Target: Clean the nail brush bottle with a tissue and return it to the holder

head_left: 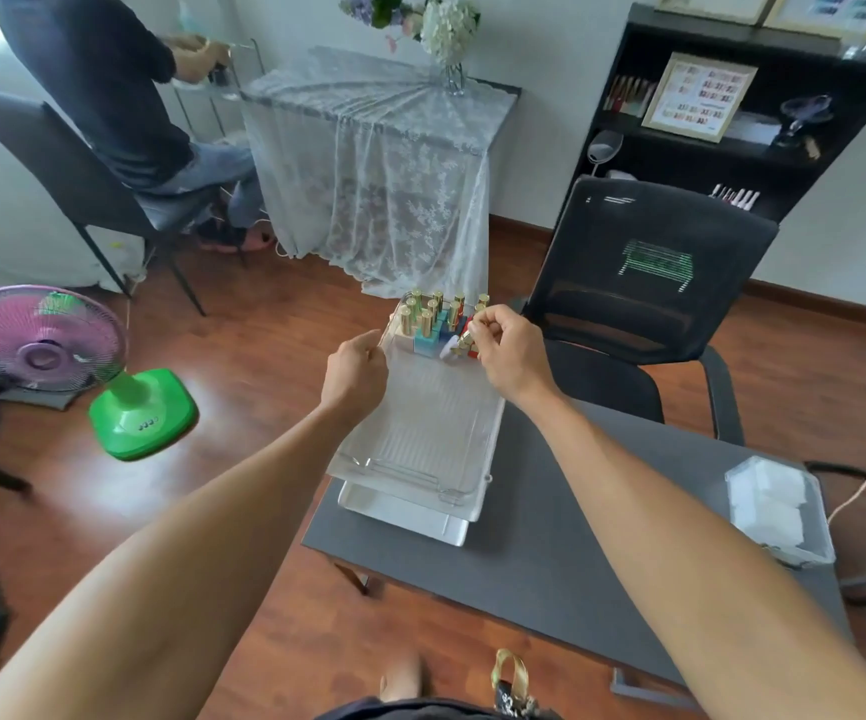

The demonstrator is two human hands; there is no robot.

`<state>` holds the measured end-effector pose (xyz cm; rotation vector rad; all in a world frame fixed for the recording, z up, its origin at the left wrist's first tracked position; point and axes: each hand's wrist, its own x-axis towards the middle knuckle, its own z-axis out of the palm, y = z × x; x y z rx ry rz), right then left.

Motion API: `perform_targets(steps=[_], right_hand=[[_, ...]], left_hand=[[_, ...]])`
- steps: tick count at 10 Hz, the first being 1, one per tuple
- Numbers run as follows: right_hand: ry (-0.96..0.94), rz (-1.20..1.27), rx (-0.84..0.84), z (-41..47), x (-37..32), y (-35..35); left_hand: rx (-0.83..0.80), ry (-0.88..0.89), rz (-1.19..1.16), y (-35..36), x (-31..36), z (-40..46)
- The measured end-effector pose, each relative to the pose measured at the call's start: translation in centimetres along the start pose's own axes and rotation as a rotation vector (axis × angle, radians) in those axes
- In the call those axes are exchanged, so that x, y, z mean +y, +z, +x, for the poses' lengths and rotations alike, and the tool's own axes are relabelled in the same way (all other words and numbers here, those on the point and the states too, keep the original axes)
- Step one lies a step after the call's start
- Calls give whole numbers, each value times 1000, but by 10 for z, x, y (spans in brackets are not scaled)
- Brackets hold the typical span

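Nearest, a lidded box of tissues [779, 511] is seen on the desk [550, 553]. Beyond it, the clear holder [420, 459] is steadied at its rim by the closed left hand [355, 374]. Farther on, the nail brush bottle [464, 339] is pinched by its gold cap in the right hand [506, 350] fingers [488, 319], at the holder's far end. Glass is judged small, light, rigid and breakable; a grip on the cap is advised.

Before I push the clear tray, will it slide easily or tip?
Probably it slides easily: the clear tray looks like thin, smooth plastic resting on a second tray. It may tip forward, since the bottles crowd its far end, beyond the table edge.
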<state>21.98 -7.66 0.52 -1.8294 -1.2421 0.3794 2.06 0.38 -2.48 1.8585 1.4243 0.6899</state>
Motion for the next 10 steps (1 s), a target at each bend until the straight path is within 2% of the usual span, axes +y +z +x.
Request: perform_targets(steps=[2,7,10], right_hand=[[-21,-65,-31,3,-2,8],[-71,-215,-131,19,-23,23],[-85,-253,-67,21,-22,24]], left_hand=[[-41,-58,-64,4,-5,2],[-26,-19,-75,3,-7,0],[-11,-14,-107,5,-7,1]])
